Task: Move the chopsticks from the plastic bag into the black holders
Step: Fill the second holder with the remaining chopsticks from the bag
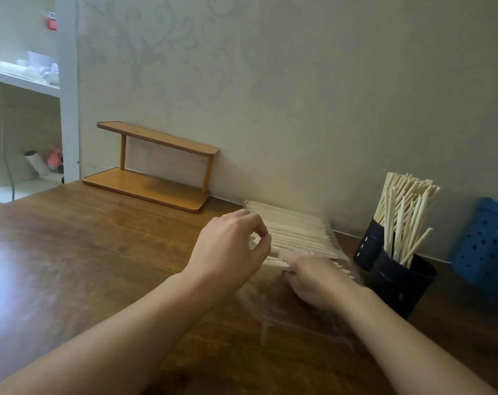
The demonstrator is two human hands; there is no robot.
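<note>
My left hand (230, 246) is at the mouth of the plastic bag (273, 303), thumb and fingers curled in a pinch on its clear film just left of the chopsticks (296, 232). My right hand (316, 276) sits inside the bag, seen through the plastic, fingers curled round a small bunch of sticks at the near edge of the pile. The pile itself lies flat in the bag against the wall, just left of the black holders (396, 269). Those two holders stand touching each other to the right of the bag; the one farther back is already full of upright sticks, while the nearer one holds only a few and has room. A blue basket (484, 252) sits beyond the holders on the right, and a wooden two-tier rack (153, 166) stands well to the left of the bag on the same surface.

To do this grab well, I judge I should keep the film held open and taut with my left hand so the sticks don't snag coming out. I'd square the bunch in my right hand, draw it out along its length, then tip it upright and lower it into the nearer holder. A modest bunch is safer; a loose one may fan out and scatter.
</note>
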